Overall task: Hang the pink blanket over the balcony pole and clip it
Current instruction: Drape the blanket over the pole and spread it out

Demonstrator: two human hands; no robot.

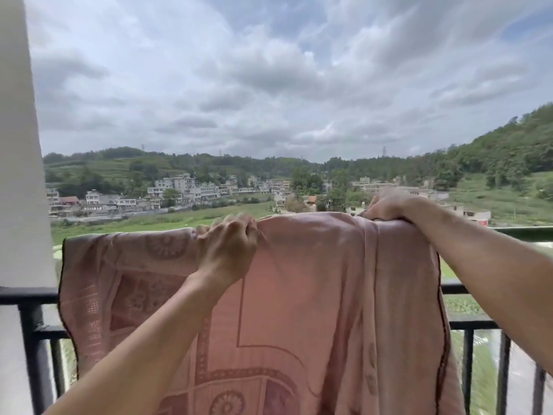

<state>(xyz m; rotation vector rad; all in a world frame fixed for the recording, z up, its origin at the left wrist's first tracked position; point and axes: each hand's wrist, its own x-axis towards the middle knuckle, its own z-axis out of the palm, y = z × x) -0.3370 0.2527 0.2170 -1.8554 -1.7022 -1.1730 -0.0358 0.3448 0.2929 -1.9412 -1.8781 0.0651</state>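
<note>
Both forearms are reaching forward from the lower edge of the view, the left forearm (143,339) rising from the bottom and the right forearm (493,271) coming in from the right side. At the end of them, the left hand (227,247) is pinching a bunch of the blanket (314,280) with curled fingers, just under its top fold, and the cloth is wrinkling around this grip. The right hand (389,206) is holding the top of the blanket further to the right and a little higher, with its fingers curling over the fold; their tips are hiding behind the cloth. The pink blanket is hanging over the pole (526,230), covering most of it, and its patterned front is falling down in front of the black railing (466,288). Only a short dark piece of the pole is showing at the right, beside the right forearm. A white pillar (21,145) is standing at the left edge. Behind the railing a green field (179,218) is lying, then pale houses (179,190), then wooded hills (508,145), and a cloudy sky (269,70) is filling the upper half.
</note>
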